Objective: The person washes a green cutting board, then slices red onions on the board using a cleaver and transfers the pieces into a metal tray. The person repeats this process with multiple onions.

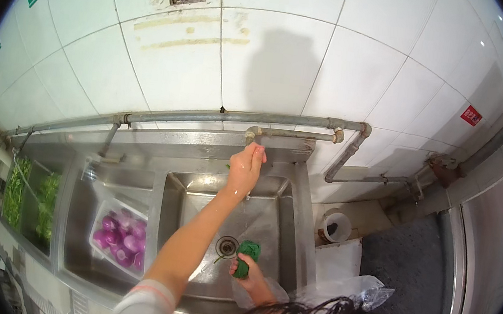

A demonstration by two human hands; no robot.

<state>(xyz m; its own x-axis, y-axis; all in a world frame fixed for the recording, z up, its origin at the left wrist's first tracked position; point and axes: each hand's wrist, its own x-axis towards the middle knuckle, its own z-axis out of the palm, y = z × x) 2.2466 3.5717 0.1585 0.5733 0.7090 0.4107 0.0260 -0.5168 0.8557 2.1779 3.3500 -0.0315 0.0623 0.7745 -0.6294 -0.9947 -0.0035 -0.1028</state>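
Note:
My left hand (246,168) reaches across the sink to the tap below an elbow in the wall pipe (252,133). Its fingers are closed around the tap and hide most of it. Drops of water shine on the hand and wrist. Over the right-hand stainless steel basin (262,223), my right hand (251,274) grips a crumpled green scouring cloth or pad (249,252). Just left of that hand is the round drain strainer (227,247), with a short green stem (220,259) at its edge.
A white tub of peeled purple onions (123,240) sits in the middle basin, below another tap (90,170). Leafy greens (47,201) fill the left basin. Clear plastic (352,289) lies by my right arm. A white bucket (337,227) stands right of the sink.

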